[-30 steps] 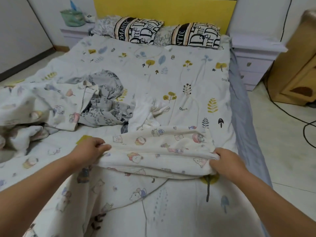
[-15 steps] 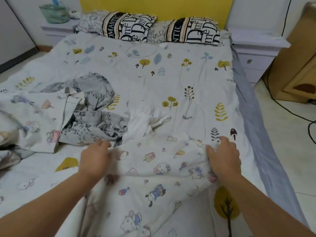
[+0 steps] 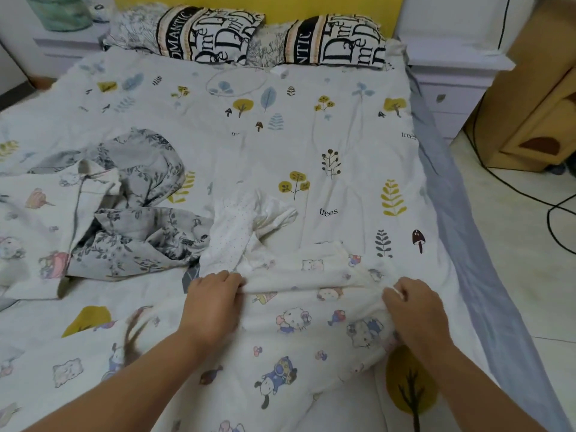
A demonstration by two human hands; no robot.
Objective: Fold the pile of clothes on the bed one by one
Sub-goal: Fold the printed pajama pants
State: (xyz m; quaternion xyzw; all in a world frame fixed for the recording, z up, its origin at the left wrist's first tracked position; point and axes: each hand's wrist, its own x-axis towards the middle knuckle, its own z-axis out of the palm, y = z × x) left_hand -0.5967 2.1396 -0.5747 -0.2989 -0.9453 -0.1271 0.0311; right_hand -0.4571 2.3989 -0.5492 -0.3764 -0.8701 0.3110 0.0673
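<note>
While our left hand and right hand grip the cartoon-print garment, the bedsheet reads "trees", a pillow "ROMANTIC".

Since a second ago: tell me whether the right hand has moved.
Yes. The right hand, gripping the cartoon-print garment, moved up the bed toward the pillows, nearer the brown mushroom print.

Bed with tree-print sheet, two pillows at headboard, grey floral garment, white dotted garment, cartoon-print cloth at near edge
</note>
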